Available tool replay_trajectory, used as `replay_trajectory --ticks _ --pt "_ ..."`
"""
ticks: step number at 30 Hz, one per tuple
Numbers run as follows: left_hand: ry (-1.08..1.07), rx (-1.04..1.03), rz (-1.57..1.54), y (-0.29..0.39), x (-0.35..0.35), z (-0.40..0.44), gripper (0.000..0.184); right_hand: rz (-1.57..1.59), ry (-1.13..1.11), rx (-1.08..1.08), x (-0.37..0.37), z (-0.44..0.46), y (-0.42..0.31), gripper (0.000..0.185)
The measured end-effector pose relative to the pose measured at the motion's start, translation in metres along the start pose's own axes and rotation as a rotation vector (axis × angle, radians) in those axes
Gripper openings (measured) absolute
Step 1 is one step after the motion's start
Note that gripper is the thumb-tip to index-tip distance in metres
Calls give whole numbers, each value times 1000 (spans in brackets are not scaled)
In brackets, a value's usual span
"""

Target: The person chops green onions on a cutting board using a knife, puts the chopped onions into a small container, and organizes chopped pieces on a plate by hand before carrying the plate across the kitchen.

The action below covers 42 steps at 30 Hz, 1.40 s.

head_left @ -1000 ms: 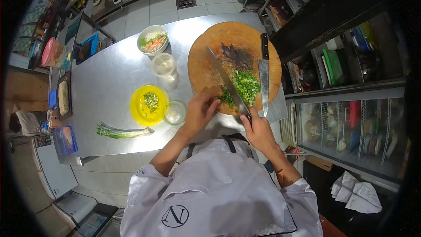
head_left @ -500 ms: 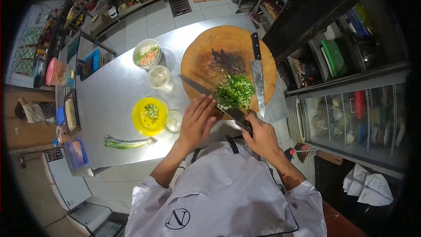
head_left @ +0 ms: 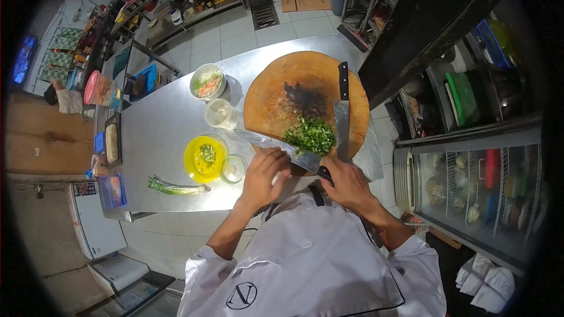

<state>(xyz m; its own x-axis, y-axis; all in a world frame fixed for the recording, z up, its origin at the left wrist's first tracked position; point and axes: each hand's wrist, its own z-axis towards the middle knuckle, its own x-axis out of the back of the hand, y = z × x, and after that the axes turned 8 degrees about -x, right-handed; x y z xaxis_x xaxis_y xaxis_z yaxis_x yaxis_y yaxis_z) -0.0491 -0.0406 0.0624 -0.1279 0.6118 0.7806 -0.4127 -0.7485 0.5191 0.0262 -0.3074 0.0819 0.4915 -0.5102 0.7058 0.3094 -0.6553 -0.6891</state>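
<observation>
My right hand (head_left: 349, 186) is wrapped around the black handle of a kitchen knife (head_left: 264, 141). Its blade points left along the near edge of a round wooden cutting board (head_left: 267, 85), beside a heap of chopped green onions (head_left: 311, 136). My left hand (head_left: 261, 179) lies by the blade with fingers extended; the fingertips are at its near edge, and I cannot tell whether they press on it. Behind the onions is a pile of dark purplish shreds (head_left: 305, 100). A second knife (head_left: 342, 114) lies along the board's right side.
On the steel table (head_left: 158, 141) stand a yellow bowl (head_left: 194, 167) with chopped onion, a small glass bowl (head_left: 234, 170), a clear cup (head_left: 220, 114) and a bowl of shredded vegetables (head_left: 208, 82). Whole green onions (head_left: 176, 186) lie at front left. A glass-door fridge (head_left: 476, 194) is at right.
The knife blade has tilted so its flat face catches the light, and it lies closer to the board's near edge. My left fingers have drawn in slightly. The whole view has shifted.
</observation>
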Motion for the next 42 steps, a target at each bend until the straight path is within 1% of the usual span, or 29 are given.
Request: replay_trajectory --ticks 1,5,8,10,11,13,17,19,20,21,23,24,25,28,29,31,32,33,35,38,39,41,42 --pt "-32 0 -45 3 -2 -1 48 22 -10 -6 2 3 4 35" --pt "-32 18 -9 19 -16 19 45 -6 -38 63 1 14 17 36" --pt "-63 -5 86 30 -19 35 44 -27 -117 85 12 20 12 33" --pt "-16 28 80 34 -23 33 46 -51 -153 94 17 23 13 33" --pt "-20 35 81 36 -26 29 46 -46 -160 95 18 24 15 33" --pt "-93 117 -27 38 -28 25 47 -43 -153 119 21 26 21 34" --pt "-46 104 21 43 -35 38 47 -1 -144 139 17 29 32 36" --pt "182 233 96 41 -32 33 49 6 -159 150 21 30 37 36" --pt "262 337 245 35 -38 20 49 11 -165 151 24 29 39 36" --pt "260 342 247 34 -38 14 49 15 -146 146 28 29 40 36" --pt "187 426 420 31 -37 4 48 21 -128 141 38 30 42 36" --pt "198 441 373 33 -41 7 48 2 -161 119 42 29 41 35" --pt "197 444 373 34 -44 10 48 -18 -193 98 44 29 41 35" --pt "51 396 308 35 -48 28 48 -23 -193 134 44 27 43 35" --pt "50 396 307 35 -48 33 48 -23 -193 133 43 27 43 35" --pt "61 387 187 37 -47 41 47 20 -151 141 41 26 43 36" --pt "104 352 234 41 -43 43 47 19 -148 141 43 26 42 36" --pt "103 347 231 43 -41 39 47 6 -180 135 46 26 40 35" --pt "-12 244 199 46 -35 30 46 -8 -208 125 48 25 40 34" --pt "-67 220 220 53 -39 47 45 -27 -187 143 42 22 40 35" --pt "-64 223 221 53 -37 51 45 39 -209 143 41 22 39 34" --pt "300 207 124 50 -34 58 48 91 -223 146 39 25 38 32" --pt "414 206 106 51 -32 55 44 176 -213 118 35 26 40 30"
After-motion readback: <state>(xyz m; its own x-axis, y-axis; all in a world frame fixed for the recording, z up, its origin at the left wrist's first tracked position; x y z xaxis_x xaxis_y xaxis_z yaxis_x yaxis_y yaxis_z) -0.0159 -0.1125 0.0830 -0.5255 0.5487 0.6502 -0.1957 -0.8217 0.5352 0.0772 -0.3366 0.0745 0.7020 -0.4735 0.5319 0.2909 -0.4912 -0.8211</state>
